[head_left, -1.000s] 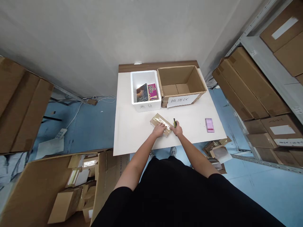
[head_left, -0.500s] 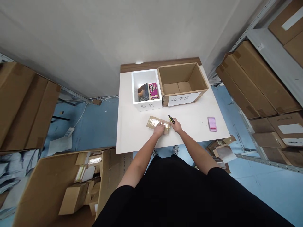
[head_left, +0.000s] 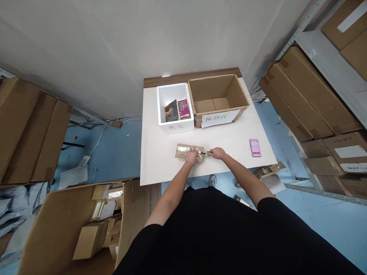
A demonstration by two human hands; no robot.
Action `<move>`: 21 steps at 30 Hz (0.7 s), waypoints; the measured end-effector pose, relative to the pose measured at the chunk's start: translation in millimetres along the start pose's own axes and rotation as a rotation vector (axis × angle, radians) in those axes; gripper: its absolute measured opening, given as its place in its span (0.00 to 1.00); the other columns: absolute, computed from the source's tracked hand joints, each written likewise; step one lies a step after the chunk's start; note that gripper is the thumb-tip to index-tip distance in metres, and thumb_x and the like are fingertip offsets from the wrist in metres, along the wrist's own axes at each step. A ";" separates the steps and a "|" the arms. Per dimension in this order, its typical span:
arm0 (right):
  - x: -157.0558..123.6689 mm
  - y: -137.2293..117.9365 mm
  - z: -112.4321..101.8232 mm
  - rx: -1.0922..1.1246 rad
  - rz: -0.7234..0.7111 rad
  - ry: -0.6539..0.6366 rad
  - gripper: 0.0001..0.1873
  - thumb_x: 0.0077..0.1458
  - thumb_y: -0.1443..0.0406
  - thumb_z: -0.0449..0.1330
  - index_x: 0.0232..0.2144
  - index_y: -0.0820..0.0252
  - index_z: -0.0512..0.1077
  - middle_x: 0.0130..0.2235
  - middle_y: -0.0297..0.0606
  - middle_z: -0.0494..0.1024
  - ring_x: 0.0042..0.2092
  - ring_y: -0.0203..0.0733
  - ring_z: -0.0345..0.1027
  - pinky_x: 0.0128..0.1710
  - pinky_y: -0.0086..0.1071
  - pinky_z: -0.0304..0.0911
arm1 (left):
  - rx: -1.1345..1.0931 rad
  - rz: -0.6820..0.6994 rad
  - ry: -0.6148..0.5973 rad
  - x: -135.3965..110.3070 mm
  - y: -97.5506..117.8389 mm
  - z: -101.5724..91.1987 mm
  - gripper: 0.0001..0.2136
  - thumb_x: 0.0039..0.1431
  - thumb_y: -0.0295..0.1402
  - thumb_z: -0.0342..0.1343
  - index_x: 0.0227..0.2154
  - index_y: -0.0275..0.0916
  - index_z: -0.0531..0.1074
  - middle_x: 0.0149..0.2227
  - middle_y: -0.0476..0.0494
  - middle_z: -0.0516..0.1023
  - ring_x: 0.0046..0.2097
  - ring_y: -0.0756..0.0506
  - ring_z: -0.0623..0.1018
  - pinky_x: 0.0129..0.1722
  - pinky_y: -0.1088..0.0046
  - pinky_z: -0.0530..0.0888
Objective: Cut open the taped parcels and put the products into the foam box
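A small flat cardboard package (head_left: 181,150), wrapped in shiny clear tape, lies near the front of the white table. On top of its right half my left hand (head_left: 191,156) presses down, fingers spread over the tape. My right hand (head_left: 218,153) is closed around a black and yellow utility knife (head_left: 207,152), just right of the package. The knife points left, its tip at the package's right end; whether the blade cuts into it is too small to tell.
Behind the package stand a white foam box (head_left: 178,127) with books inside and an open cardboard box (head_left: 197,120) with a paper label. A pink item (head_left: 255,148) lies at the table's right. A large carton (head_left: 57,214) of smaller boxes is at lower left; shelves with cartons (head_left: 309,95) stand right.
My right hand has swung the knife from pointing up and away to lying level, tip against the package's right end. My left hand stays on the package, which has turned slightly.
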State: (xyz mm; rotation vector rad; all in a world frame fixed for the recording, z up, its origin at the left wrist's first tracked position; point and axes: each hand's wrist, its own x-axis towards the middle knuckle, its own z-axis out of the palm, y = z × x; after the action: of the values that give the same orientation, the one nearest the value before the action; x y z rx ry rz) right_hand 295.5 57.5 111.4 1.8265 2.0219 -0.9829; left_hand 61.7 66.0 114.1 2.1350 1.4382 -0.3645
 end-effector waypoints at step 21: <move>16.0 6.3 -13.0 -0.221 -0.084 -0.077 0.40 0.68 0.35 0.43 0.43 0.55 0.83 0.43 0.48 0.84 0.47 0.51 0.78 0.41 0.33 0.63 | -0.035 0.016 -0.028 4.7 -1.5 -4.0 0.33 0.44 0.32 0.78 0.55 0.44 0.75 0.76 0.38 0.56 0.73 0.31 0.58 0.65 0.57 0.69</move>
State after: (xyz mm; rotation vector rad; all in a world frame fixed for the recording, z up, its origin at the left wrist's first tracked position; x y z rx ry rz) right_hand 301.8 78.0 109.6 1.5790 2.0821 -0.8013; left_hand 61.9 72.3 114.6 2.1043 1.4010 -0.3592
